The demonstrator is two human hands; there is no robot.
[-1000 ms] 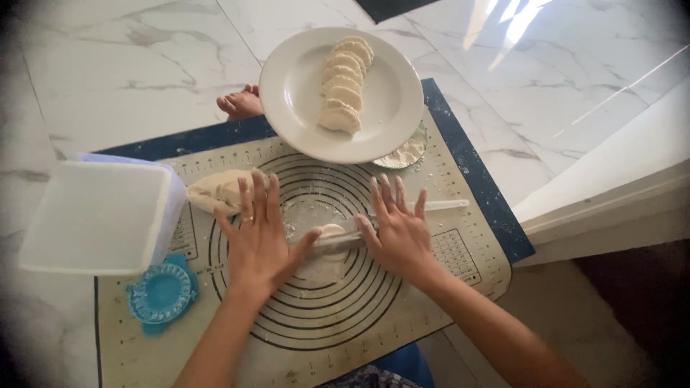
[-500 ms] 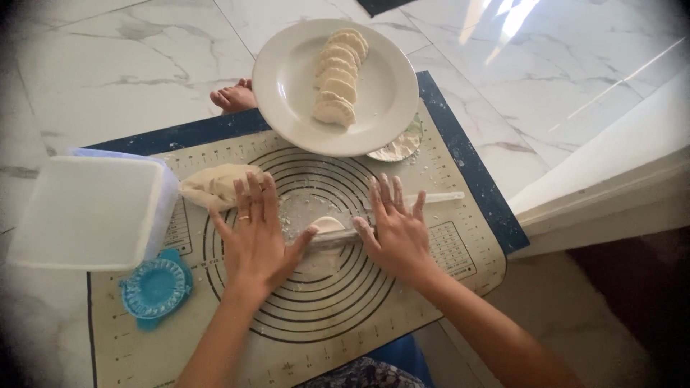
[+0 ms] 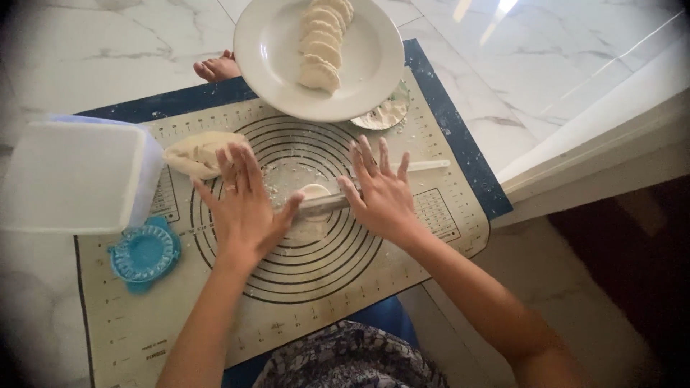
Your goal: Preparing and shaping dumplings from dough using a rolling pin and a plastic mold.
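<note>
My left hand (image 3: 244,201) and my right hand (image 3: 381,194) lie flat, fingers spread, on a thin clear rolling pin (image 3: 428,166) that runs across a small round piece of dough (image 3: 312,192). The dough sits at the centre of a beige baking mat (image 3: 323,280) printed with dark rings. Both palms press on the pin, one on each side of the dough. A larger lump of dough (image 3: 195,152) rests on the mat just beyond my left fingers.
A white plate (image 3: 269,57) with a row of folded dumplings (image 3: 323,47) stands at the mat's far edge, a small dish of flour (image 3: 384,113) beside it. A white lidded box (image 3: 72,176) and a blue dumpling press (image 3: 144,253) lie left. Toes (image 3: 215,68) show beyond the mat.
Both hands with the rolling pin have stayed over the dough, shifting only slightly along the mat. The camera has tilted, so the plate sits higher in view.
</note>
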